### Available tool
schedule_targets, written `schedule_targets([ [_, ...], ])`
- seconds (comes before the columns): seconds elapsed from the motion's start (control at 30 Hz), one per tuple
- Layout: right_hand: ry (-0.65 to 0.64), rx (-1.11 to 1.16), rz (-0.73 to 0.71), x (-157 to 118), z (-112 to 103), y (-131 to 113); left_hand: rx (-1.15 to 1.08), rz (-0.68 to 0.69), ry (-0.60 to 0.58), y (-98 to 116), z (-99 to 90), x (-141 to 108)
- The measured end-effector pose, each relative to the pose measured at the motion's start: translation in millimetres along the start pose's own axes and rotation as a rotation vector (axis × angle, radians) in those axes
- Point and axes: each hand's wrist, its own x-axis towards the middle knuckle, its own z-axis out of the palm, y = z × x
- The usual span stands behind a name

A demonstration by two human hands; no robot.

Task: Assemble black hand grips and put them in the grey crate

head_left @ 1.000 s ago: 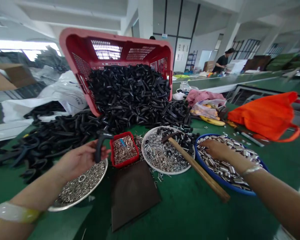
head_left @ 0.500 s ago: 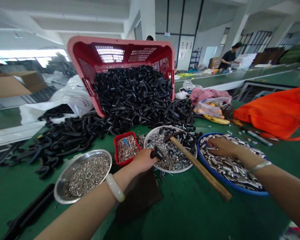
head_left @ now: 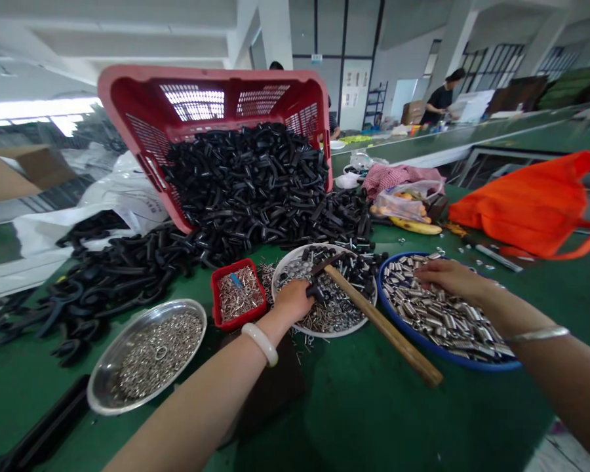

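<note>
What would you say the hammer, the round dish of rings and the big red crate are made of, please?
The hammer has a smooth pale wooden handle and a dark head, probably steel. The round dish looks like polished stainless steel, judging by its bright reflective rim. The red crate seems moulded plastic, with slightly glossy, lattice-cut walls.
</note>
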Motion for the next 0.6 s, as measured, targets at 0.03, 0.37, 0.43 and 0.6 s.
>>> schedule_targets([
  [0.03, -0.078, 0.138, 0.083, -3, 1, -3, -0.022, 0.019, 0.022, 0, 1.0, -2],
  [0.37, -0.317, 0.746, 0.354, -78, 40, -58, -0.094, 0.400, -0.301, 20, -7.1, -30],
  [0.43, -0.335, 0.754, 0.332, -87, 44, -64, -0.084, 0.434, -0.366, 19, -12.8, -31],
  [0.6, -0.334, 0.834, 0.370, -98, 55, -71, -0.139, 0.506, -0.398, 8, -13.1, -30],
])
